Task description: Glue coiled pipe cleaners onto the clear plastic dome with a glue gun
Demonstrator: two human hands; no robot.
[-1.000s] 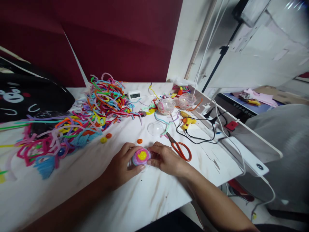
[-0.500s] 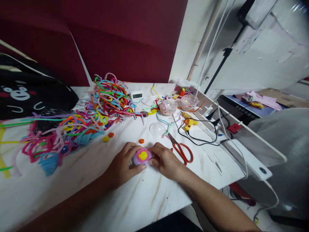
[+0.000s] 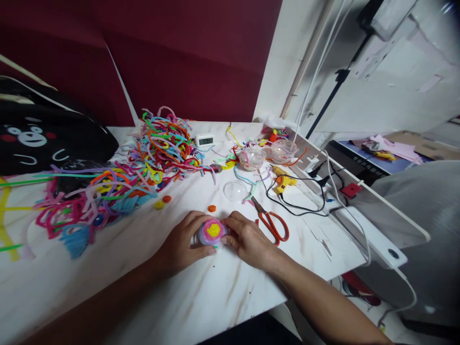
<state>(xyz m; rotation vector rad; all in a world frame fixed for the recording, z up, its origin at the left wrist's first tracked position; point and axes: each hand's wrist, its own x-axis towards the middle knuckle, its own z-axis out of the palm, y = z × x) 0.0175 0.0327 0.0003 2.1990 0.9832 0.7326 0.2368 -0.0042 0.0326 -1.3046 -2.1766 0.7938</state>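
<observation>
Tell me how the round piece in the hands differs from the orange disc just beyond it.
The round piece shows yellow, pink and purple; the orange disc looks plain orange. The round piece is clearly larger than the orange disc. The left hand and right hand hold the round piece, while the orange disc lies on the table. Both look roundish.

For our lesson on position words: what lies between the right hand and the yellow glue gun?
The head view shows orange-handled scissors and, nearer the gun, a black cord.
</observation>
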